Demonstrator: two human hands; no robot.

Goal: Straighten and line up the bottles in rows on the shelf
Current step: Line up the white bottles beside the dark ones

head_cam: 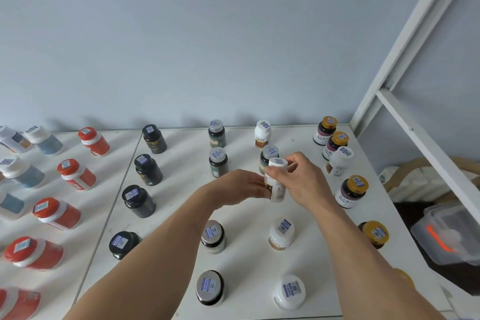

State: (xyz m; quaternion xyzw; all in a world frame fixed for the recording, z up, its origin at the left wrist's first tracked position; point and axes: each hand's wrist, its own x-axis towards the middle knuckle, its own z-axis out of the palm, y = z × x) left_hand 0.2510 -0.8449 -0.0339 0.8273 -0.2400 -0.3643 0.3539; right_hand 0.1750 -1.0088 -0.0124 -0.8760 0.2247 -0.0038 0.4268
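two hands work one white bottle (276, 182) near the middle of the shelf (249, 260). the left hand (241, 187) wraps its fingers (262, 189) round the lower label, and the right hand (304, 176) pinches the white cap between thumb and fingertips. whether the bottle's base touches the shelf is hidden by the hands.

most of the job looks done: left of the fingers, the black bottles (142, 201) run in a straight file, and beyond them the red-capped bottles (76, 174) do the same. the silver-capped bottles (217, 161) just left of the fingers also line up. what seems left is the white file, since a silver-capped bottle (268, 154) stands just behind the fingers among white ones, and right of the fingers a pale bottle (340, 161) sits among the gold-capped bottles (353, 189).

the held bottle is white plastic, with a brown-banded label and a barcode sticker on its cap, tilted slightly.
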